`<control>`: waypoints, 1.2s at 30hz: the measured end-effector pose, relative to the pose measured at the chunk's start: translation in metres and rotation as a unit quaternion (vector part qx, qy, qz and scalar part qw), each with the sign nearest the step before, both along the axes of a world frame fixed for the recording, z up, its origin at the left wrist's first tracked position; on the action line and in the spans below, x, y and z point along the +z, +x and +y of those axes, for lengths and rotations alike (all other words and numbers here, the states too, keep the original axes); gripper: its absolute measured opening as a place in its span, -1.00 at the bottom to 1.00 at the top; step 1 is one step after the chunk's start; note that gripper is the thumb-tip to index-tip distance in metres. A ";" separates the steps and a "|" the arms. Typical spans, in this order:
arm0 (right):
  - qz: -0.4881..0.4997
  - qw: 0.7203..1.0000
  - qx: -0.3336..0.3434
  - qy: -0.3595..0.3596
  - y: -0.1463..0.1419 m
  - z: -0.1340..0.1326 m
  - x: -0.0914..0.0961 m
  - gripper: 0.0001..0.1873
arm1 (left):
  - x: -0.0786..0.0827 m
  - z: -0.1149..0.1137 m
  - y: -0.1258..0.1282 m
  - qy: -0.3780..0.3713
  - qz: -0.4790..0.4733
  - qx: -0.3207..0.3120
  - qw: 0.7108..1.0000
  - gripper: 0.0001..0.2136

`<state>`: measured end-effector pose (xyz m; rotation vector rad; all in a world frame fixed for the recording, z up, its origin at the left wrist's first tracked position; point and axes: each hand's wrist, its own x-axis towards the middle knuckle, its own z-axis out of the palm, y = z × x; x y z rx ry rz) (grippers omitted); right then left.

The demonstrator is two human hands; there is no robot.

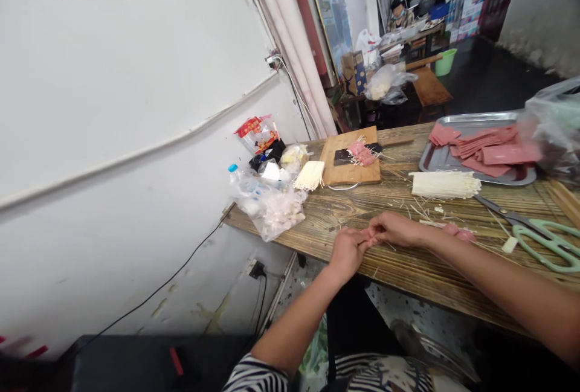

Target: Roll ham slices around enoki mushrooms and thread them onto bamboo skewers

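My left hand (348,252) and my right hand (393,229) meet over the front of the wooden table, fingers closed together. Between the fingertips shows a bit of a pink meat slice (368,233), mostly hidden by them. To the right of my right hand lie pink meat rolls (458,232) with enoki stems, partly behind my forearm. A trimmed bundle of enoki mushrooms (444,185) rests farther back, near loose stems. Flat pink slices (484,144) are piled in a metal tray (480,119). Scissors with green handles (530,229) lie at the right.
A cutting board (351,173) carries a dark-bladed knife (394,142) and enoki rolled in pink slices (361,153). Left of it are another enoki block (310,175) and plastic bags (276,211) against the wall. A clear bag (555,120) stands at right. A person (401,16) sits far back.
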<state>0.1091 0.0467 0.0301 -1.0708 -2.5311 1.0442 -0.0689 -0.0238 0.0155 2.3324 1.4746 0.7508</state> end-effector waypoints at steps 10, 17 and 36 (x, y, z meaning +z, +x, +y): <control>-0.047 0.932 0.079 0.350 0.003 -0.031 -0.023 -0.67 | 0.014 0.007 0.000 -0.093 -0.018 -0.007 0.996 -0.86; -0.059 0.943 0.101 0.312 0.005 -0.033 -0.019 -0.75 | 0.004 0.000 0.001 -0.085 -0.092 0.052 0.991 -0.88; -0.043 0.959 0.078 0.270 -0.006 -0.013 -0.013 -0.78 | -0.022 -0.014 -0.001 0.214 0.166 -0.019 0.962 -0.79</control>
